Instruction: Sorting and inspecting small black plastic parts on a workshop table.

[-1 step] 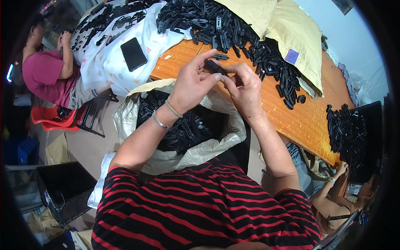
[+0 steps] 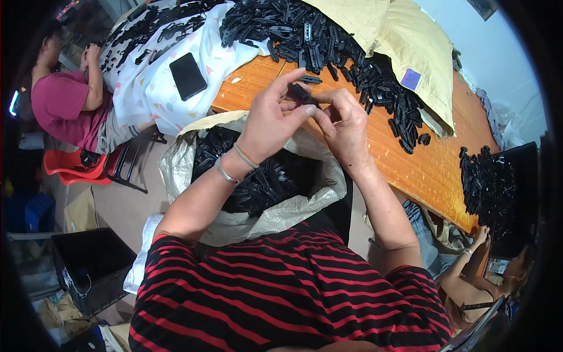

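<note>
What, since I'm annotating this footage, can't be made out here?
Head view: much of the held part, covered by the left hand and right hand.
Head view: the bottom of the sack, under black pieces.
Head view: the rest of the wall frame, cut off by the top edge.

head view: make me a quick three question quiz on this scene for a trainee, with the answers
1. True or false: the silvery bracelet is on the person's right wrist.
2. Which of these lies on the white patterned cloth? A) a red chair B) a flat black device C) an open sack
3. Fill in the colour: the left hand and right hand meet at a small part that is ____.

Key: 1. False; the silvery bracelet is on the left wrist. 2. B. 3. Black.
</note>
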`<control>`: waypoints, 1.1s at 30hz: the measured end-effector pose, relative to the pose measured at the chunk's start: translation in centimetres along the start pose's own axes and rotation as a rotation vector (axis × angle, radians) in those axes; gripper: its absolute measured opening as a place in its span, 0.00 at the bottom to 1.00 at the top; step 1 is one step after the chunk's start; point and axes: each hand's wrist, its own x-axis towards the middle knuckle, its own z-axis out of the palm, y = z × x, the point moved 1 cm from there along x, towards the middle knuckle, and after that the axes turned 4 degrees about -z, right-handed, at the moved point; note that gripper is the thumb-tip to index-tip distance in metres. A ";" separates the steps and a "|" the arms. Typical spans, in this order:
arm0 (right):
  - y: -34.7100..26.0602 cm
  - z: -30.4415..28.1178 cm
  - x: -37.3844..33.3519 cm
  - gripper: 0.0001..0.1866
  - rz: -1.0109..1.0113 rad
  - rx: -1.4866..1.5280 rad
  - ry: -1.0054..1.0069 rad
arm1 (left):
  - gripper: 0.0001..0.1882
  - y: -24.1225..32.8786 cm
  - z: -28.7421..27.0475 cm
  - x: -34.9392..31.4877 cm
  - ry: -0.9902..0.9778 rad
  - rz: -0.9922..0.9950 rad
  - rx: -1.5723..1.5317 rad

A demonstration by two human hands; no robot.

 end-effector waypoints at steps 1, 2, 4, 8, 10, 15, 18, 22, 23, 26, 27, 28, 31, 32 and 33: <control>-0.3 0.0 0.0 0.11 -0.018 -0.003 0.002 | 0.23 0.4 0.3 -0.2 0.037 0.081 0.155; -0.6 0.0 0.0 0.11 -0.017 -0.002 0.002 | 0.23 0.8 0.5 -0.3 0.073 0.163 0.311; -1.1 -0.1 0.1 0.12 0.054 0.051 0.050 | 0.23 1.2 0.7 -0.5 0.069 0.181 0.349; 0.2 0.3 -0.6 0.13 0.137 0.124 -0.076 | 0.21 1.7 0.5 -0.8 0.047 0.233 0.503; 0.2 0.4 -0.9 0.12 0.132 0.150 -0.112 | 0.19 1.4 0.4 -0.9 0.058 0.263 0.460; 1.2 1.3 -1.0 0.12 0.115 0.168 -0.059 | 0.18 1.4 0.3 -0.9 0.045 0.259 0.359; 0.6 1.7 -1.0 0.12 0.164 0.260 -0.022 | 0.17 1.0 0.4 -0.9 0.080 0.138 0.070; -0.8 1.9 -1.4 0.15 0.264 0.286 -0.080 | 0.13 1.4 -1.1 -1.6 0.058 -0.055 -0.034; -1.1 1.9 -1.7 0.15 0.268 0.282 -0.074 | 0.12 1.4 -1.7 -1.9 0.059 -0.098 -0.001; -1.8 1.4 -1.9 0.14 0.204 0.368 -0.341 | 0.08 2.7 -4.1 -3.1 -0.105 -0.254 0.116; -1.2 0.8 -2.0 0.14 0.207 0.370 -0.340 | 0.08 3.2 -5.1 -3.3 -0.223 -0.294 0.194; -0.6 0.0 -2.0 0.13 0.135 0.317 -0.345 | 0.07 4.5 -6.1 -3.4 -0.419 -0.344 0.499; 3.6 -3.1 -1.8 0.10 0.192 0.050 -0.314 | 0.08 4.2 -7.5 -4.4 -0.363 -0.383 0.488; 5.5 -4.5 -1.5 0.08 0.150 -0.104 -0.290 | 0.09 4.2 -7.3 -4.0 -0.245 -0.376 0.544; 7.1 -5.7 -1.4 0.07 0.105 -0.257 -0.265 | 0.09 3.7 -7.2 -3.2 -0.212 -0.245 0.621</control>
